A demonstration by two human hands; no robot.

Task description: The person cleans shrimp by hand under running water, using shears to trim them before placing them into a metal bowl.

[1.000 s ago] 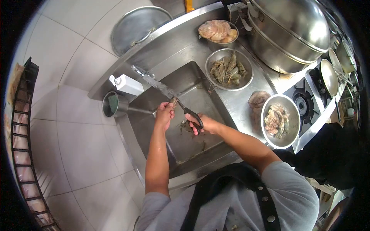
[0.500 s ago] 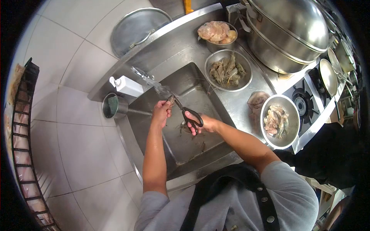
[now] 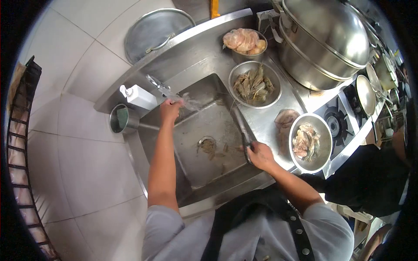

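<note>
Though partly hidden, scissors [image 3: 244,130] probably handle-end inside the right grip [image 3: 261,155].

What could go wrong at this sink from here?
Scraps lie in and around the drain while water runs, so it might clog.

The scissors in the right hand could slip or nick someone, especially if that hand is wet.

The bowl of shrimp sits close to the edge of the sink; a bump might tip it in.
</note>
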